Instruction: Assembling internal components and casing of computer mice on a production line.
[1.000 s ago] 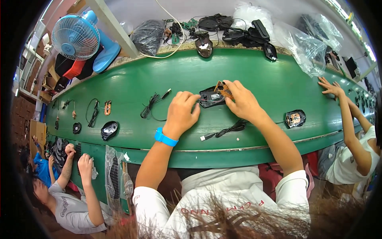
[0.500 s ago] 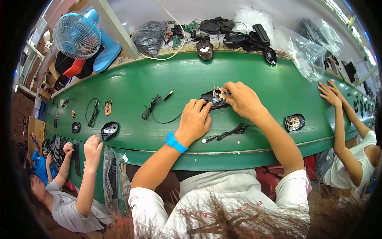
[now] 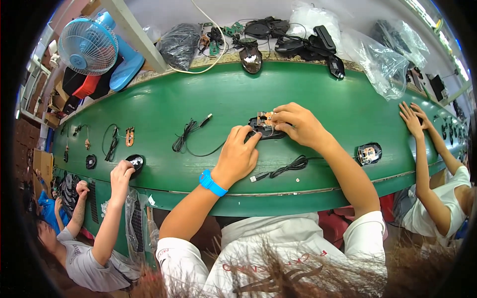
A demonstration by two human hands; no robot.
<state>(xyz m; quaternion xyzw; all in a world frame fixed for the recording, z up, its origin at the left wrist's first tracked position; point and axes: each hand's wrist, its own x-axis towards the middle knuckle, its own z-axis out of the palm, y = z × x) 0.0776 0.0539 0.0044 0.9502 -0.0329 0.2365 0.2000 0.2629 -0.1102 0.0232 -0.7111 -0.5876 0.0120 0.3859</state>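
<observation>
Both forearms enter from the lower edge and reach forward over the green table (image 3: 298, 94). The left hand (image 3: 237, 158), a blue wristband (image 3: 212, 183) on its wrist, lies palm down with fingers loosely curled, its fingertips touching the near left edge of an open black mouse base (image 3: 262, 130) at the table's middle. The right hand (image 3: 297, 125) is bent over the base from the right, fingers pressed together and pinching the small brown circuit board (image 3: 265, 119) seated in it. A coiled black cable (image 3: 289, 165) lies just in front of the hands; another cable (image 3: 188, 135) lies to the left.
</observation>
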